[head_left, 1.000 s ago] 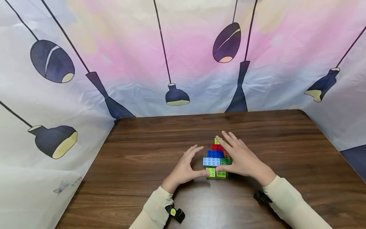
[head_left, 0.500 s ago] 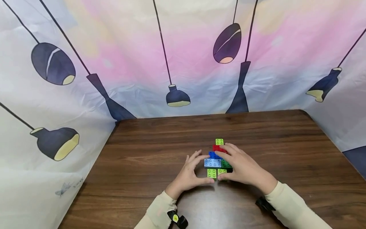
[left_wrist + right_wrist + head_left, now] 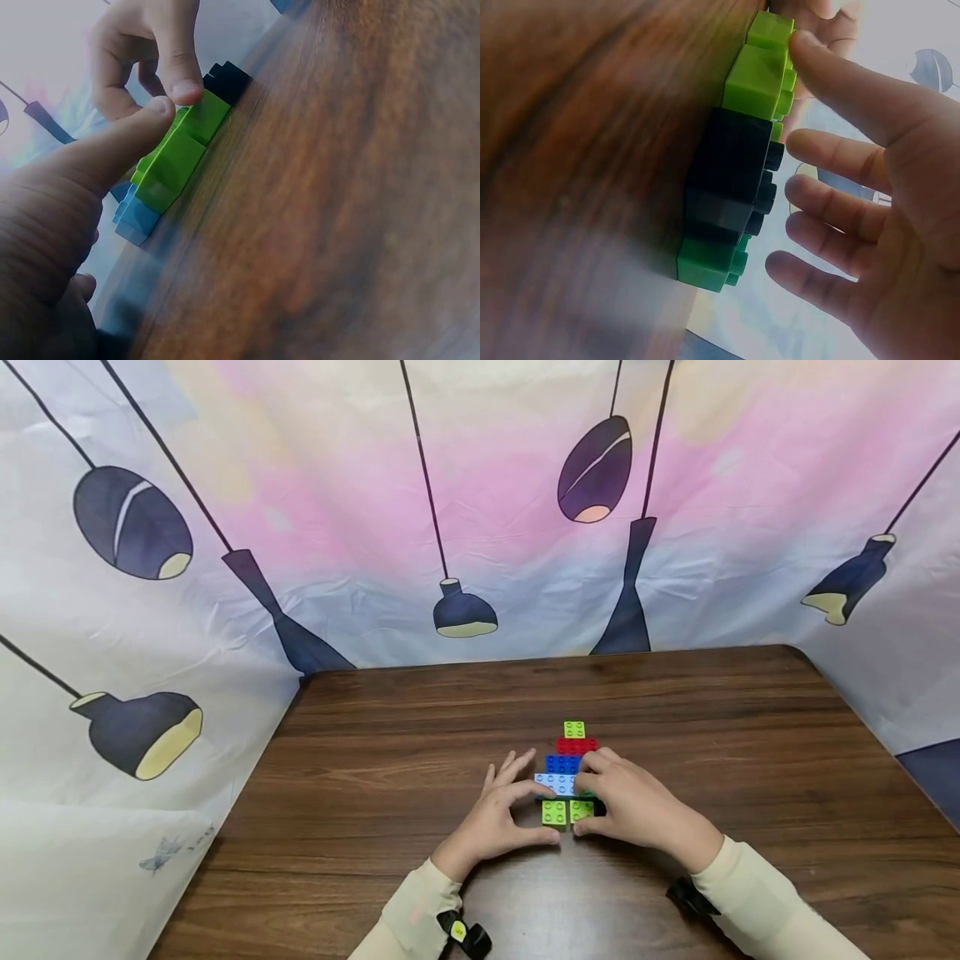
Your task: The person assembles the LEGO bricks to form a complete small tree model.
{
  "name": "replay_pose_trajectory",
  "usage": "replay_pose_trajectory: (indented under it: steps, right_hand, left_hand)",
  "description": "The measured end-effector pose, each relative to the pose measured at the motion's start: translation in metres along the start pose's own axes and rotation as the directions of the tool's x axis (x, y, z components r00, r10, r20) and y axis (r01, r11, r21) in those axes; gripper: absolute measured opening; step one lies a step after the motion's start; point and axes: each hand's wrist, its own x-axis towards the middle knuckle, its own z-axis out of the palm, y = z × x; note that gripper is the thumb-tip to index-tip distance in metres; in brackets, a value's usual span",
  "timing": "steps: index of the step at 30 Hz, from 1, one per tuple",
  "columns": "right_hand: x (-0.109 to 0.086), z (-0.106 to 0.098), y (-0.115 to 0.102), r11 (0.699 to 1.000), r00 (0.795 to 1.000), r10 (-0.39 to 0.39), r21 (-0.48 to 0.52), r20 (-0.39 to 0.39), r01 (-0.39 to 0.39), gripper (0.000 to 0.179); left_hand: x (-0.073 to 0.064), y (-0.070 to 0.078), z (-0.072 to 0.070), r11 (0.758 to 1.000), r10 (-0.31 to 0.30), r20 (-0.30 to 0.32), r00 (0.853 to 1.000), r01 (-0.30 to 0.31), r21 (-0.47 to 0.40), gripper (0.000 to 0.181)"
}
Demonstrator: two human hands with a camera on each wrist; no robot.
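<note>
Toy building bricks lie in a stepped arrangement on the table. From the far end come a lime brick point(image 3: 574, 729), a red brick point(image 3: 576, 746), a blue brick point(image 3: 562, 764) and a light blue brick point(image 3: 553, 783). Two lime bricks, left point(image 3: 553, 814) and right point(image 3: 581, 811), are nearest the person. My left hand point(image 3: 498, 818) curves around the left lime brick, index finger over the light blue one, thumb at the near side. My right hand point(image 3: 637, 797) hovers over the right side, its thumb by the right lime brick. A black brick point(image 3: 731, 161) and a green brick point(image 3: 705, 262) show in the right wrist view.
The brown wooden table point(image 3: 390, 735) extends around the bricks. Behind it hangs a cloth backdrop point(image 3: 337, 527) printed with lamps. Black straps with small devices sit on both wrists.
The right hand has drawn back toward the person, uncovering the far lime and red bricks, and its fingers bend more. The left thumb has moved nearer the person, off the left lime brick's top.
</note>
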Motion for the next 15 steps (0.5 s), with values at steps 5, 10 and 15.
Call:
replay_pose_trajectory:
  steps: [5,10,15]
  right_hand:
    - [0.0001,-0.0011,-0.0006,1.000,1.000,0.007,0.007,0.025,-0.008,0.036]
    - [0.0008,-0.0024,0.0015,1.000,0.999,-0.011,-0.002,0.032,0.011,0.033]
    - [-0.0004,-0.0015,0.0017,1.000,0.999,-0.021,0.004,0.031,0.021,0.032]
  left_hand:
    - [-0.0003,0.0002,-0.0004,1.000,-0.001,0.006,1.000,0.001,0.024,0.041]
    - [0.0002,0.0007,-0.0002,0.999,0.000,0.012,1.000,-0.001,0.051,0.041]
    - [-0.0014,0.0015,-0.0002,0.998,0.000,0.014,1.000,-0.001,0.062,0.040]
